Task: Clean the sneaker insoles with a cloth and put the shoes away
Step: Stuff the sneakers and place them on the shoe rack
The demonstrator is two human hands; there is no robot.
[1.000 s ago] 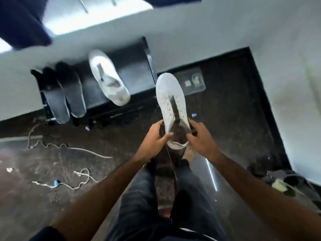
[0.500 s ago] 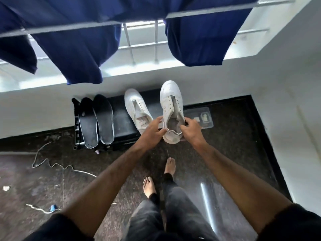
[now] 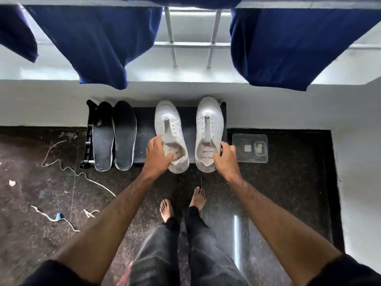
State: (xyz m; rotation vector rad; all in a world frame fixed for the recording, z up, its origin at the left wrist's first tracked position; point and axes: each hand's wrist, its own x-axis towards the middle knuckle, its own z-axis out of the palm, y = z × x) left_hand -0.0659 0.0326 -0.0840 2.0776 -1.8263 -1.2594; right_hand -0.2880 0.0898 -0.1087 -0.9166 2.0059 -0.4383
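Two white sneakers stand side by side on a low black rack (image 3: 144, 129) against the wall, toes to the wall. My left hand (image 3: 157, 154) grips the heel opening of the left sneaker (image 3: 167, 116), thumb inside. My right hand (image 3: 224, 156) grips the right side of the heel collar of the right sneaker (image 3: 209, 114). Both shoes are laceless with bare insides showing. Two dark insoles (image 3: 114, 135) lie on the left half of the rack. No cloth is in view.
A clear plastic box (image 3: 249, 148) sits on the floor right of the rack. White laces (image 3: 61, 168) and scraps lie on the dark floor at left. Blue clothes (image 3: 97, 40) hang from a rail above. My bare feet (image 3: 182, 203) stand before the rack.
Both hands carried the right sneaker to the rack and set it beside the other. My left hand then shifted onto the left sneaker. The view tilted up as I stood.
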